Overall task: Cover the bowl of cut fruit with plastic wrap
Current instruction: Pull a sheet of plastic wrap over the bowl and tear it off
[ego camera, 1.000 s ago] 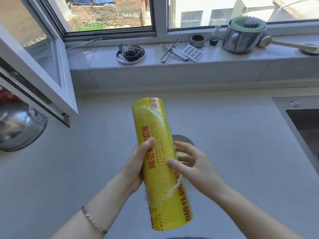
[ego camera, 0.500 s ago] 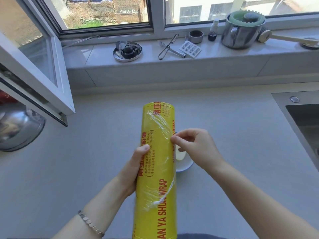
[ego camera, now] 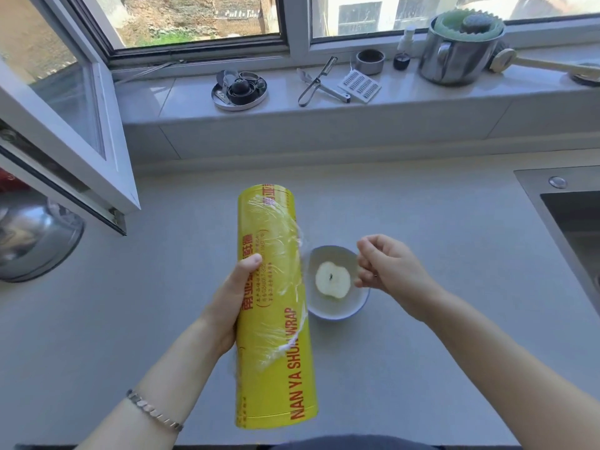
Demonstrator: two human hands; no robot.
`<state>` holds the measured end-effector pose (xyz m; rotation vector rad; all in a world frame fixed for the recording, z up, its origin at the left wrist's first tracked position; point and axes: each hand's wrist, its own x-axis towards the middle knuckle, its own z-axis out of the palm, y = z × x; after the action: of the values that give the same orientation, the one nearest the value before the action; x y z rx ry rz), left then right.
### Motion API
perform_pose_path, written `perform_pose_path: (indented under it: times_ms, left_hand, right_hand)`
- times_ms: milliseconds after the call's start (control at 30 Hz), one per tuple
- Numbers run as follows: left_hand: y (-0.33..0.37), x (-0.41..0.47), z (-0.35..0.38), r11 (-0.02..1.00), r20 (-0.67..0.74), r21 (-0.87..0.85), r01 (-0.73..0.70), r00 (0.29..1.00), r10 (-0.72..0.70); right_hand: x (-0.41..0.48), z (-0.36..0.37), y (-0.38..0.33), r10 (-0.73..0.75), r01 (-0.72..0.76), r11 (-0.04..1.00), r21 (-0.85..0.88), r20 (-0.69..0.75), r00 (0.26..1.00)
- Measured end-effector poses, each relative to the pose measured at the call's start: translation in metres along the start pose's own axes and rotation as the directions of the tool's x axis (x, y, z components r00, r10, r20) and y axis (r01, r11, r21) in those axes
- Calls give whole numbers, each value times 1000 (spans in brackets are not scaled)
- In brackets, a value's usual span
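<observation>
A tall yellow roll of plastic wrap point(ego camera: 274, 306) with red lettering is held upright above the counter by my left hand point(ego camera: 229, 302), gripped at its left side. A clear sheet of film stretches from the roll's right edge toward my right hand point(ego camera: 386, 266), whose fingers pinch the film's free edge. Under that stretched film stands a small white bowl point(ego camera: 328, 311) on the grey counter, holding one pale cut fruit half point(ego camera: 332, 279) with its core facing up. My right hand hovers over the bowl's right rim.
An open window sash point(ego camera: 74, 131) juts over the counter at left, above a steel lid point(ego camera: 35, 241). A steel sink point(ego camera: 574, 222) is at right. The sill holds a round tin point(ego camera: 238, 89), a peeler point(ego camera: 316, 82), a small grater point(ego camera: 358, 85) and a steel pot point(ego camera: 461, 48).
My right hand pinched the film's edge on the roll and pulled it away to the right. The roll shifted left, uncovering the bowl and the fruit.
</observation>
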<state>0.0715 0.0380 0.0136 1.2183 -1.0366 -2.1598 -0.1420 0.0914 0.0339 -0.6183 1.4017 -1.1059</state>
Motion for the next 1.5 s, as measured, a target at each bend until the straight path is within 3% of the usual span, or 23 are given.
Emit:
perform_pose_path:
  times_ms: [133, 233, 300, 500, 600, 700, 867, 967, 1067, 1167, 1267, 1367, 1433, 1500]
  left_hand:
    - [3, 0, 2, 999, 45, 37, -9, 999, 8]
    - [2, 1, 11, 992, 56, 122, -23, 998, 16]
    - [1, 2, 14, 987, 46, 153, -49, 998, 42]
    - [-3, 5, 13, 981, -34, 192, -9, 999, 16]
    - [-5, 6, 16, 983, -89, 180, 45, 996, -30]
    - [-8, 9, 23, 986, -114, 150, 78, 992, -61]
    - [-3, 12, 33, 999, 61, 40, 36, 997, -38]
    - [1, 14, 33, 997, 192, 67, 37, 980, -49]
    - [-3, 20, 41, 996, 224, 30, 87, 970, -92]
    - [-4, 26, 46, 988, 105, -81, 129, 987, -120]
    - [-1, 36, 47, 993, -164, 104, 50, 986, -32]
    - [2, 43, 48, 850, -427, 511, 128, 896, 121]
    - [4, 46, 54, 640, -453, 739, 210, 858, 242]
    - [5, 51, 63, 439, -428, 855, 277, 855, 294]
  right_hand:
    - [6, 4, 7, 168, -167, 986, -27, 72, 983]
    - [10, 18, 15, 173, -134, 970, -201, 193, 966]
    - [10, 25, 19, 130, -98, 983, -158, 209, 969]
    - [7, 22, 20, -58, 53, 997, 47, 102, 993]
    - [1, 21, 17, -79, 66, 980, 187, 66, 995]
    - [-3, 27, 19, -59, 68, 982, 176, -54, 997]
    - [2, 26, 22, -19, 66, 925, 375, -128, 992]
    - [6, 13, 20, -22, 67, 919, 388, -117, 993]
    - [8, 3, 23, -44, 86, 938, 336, -132, 990]
    - [12, -13, 22, -92, 129, 971, 203, -184, 979]
    - [21, -32, 24, -146, 172, 982, 74, -271, 951]
    - [33, -44, 39, -160, 152, 987, -50, -328, 931]
    - [42, -49, 55, -147, 112, 987, -117, -361, 921]
    - [52, -53, 69, -140, 71, 981, -180, -403, 904]
